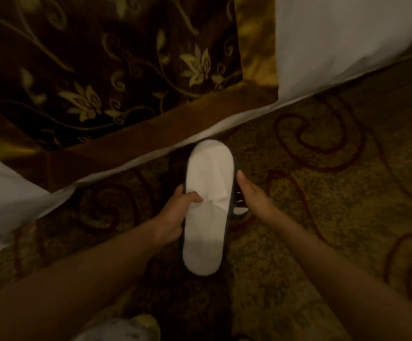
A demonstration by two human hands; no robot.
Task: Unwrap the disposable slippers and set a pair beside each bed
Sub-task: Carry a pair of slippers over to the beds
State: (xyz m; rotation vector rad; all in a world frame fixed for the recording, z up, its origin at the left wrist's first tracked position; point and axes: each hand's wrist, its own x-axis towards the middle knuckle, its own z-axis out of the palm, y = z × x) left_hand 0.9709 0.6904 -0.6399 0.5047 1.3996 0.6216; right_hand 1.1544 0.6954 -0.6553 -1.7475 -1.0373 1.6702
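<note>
Left hand [173, 215] and right hand [251, 195] clasp one white slipper [207, 217] above carpet [323, 217].

Swirl-patterned carpet [323, 193] carries the bed [335, 45], draped with a floral runner [101, 70].

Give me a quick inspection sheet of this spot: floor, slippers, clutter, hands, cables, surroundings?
Surface: patterned carpet with dark red swirls, dimly lit.
Job's things: white slipper held above the carpet, toe towards the bed; a second one seems tucked beneath it, mostly hidden. No wrapper seen.
Clutter: nothing seen.
Hands: left hand grips the slipper's left edge, thumb on top; right hand touches its right edge.
Cables: nothing seen.
Surroundings: bed with floral runner and white sheet; a light shoe at bottom edge.
</note>
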